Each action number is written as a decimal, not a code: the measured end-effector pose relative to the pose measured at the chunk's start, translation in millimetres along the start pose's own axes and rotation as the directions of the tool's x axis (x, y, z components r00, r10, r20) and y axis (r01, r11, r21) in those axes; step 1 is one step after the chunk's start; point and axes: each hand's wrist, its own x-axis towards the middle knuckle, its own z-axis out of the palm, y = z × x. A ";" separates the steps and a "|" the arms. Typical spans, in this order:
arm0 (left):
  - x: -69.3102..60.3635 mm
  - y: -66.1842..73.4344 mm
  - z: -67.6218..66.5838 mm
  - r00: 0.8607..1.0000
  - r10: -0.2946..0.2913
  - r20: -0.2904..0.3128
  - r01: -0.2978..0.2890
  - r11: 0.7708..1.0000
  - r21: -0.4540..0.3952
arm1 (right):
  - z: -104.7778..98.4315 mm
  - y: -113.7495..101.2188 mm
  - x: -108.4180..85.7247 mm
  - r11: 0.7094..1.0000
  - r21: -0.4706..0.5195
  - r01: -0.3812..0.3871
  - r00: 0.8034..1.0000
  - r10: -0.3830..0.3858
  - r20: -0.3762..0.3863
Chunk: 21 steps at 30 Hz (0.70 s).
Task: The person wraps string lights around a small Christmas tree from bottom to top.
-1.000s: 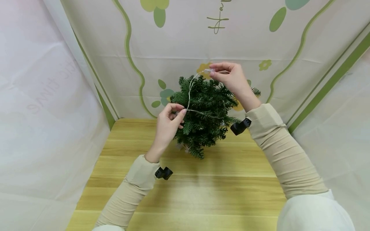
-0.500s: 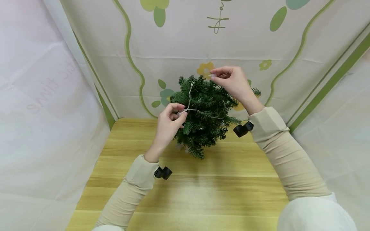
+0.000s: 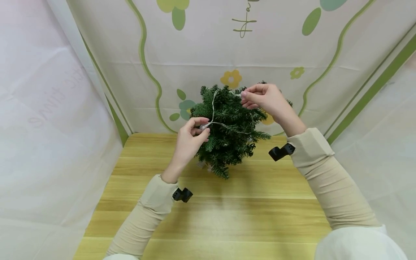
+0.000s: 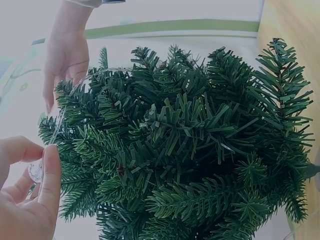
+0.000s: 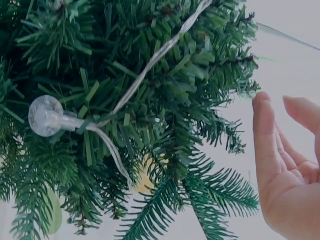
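Observation:
A small green artificial Christmas tree (image 3: pixel 234 119) stands on the wooden table, with a clear-wired string light (image 3: pixel 213 104) draped over its near side. My left hand (image 3: pixel 190 139) pinches a clear round bulb (image 4: pixel 36 171) of the string light at the tree's left side. At the top of the tree, my right hand (image 3: pixel 268 99) holds a clear piece of the string light between thumb and fingertips; branches and fingers partly hide it. Another round bulb (image 5: pixel 46 116) hangs against the needles, close in the right wrist view.
The wooden table (image 3: pixel 208 216) extends in front of the tree. A printed fabric backdrop (image 3: pixel 195 43) rises close behind it, with fabric walls on both sides. Small pale pieces (image 3: pixel 204 166) lie low near the tree's lower branches.
My right hand has come down and slightly right, from above the tree to its upper branches, lowering its end of the string light. My left hand has stayed nearly still, pinching its bulb.

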 end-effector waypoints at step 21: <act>0.9 1.2 -2.6 0.998 -0.055 0.015 0.055 0.998 0.006 | 1.4 3.1 -3.1 0.995 -0.080 -0.065 0.988 0.076 0.138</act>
